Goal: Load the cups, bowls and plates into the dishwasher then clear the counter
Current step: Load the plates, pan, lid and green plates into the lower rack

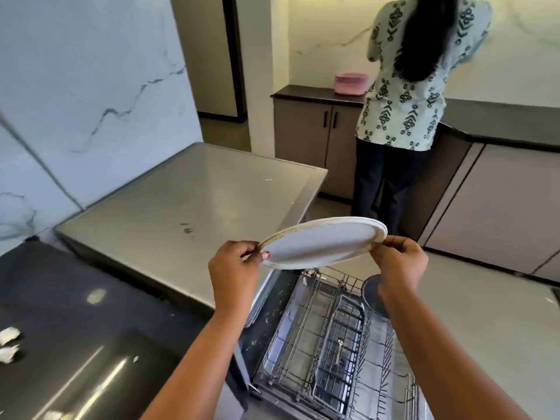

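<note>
A white round plate (pixel 321 242) with a speckled rim hangs tilted in the air above the pulled-out dishwasher rack (pixel 327 338). My left hand (pixel 235 269) pinches its left rim, and my right hand (pixel 400 262) pinches its right rim. In the wire rack below, a dark round dish (pixel 371 291) stands on edge at the far right, partly hidden by my right wrist. A cutlery basket sits in the rack's middle.
The steel dishwasher top (pixel 194 204) lies to the left of the rack. A black counter (pixel 75 328) with crumpled white scraps (pixel 9 344) is at lower left. Another person (pixel 406 95) stands at the far counter beside a pink container (pixel 351 83).
</note>
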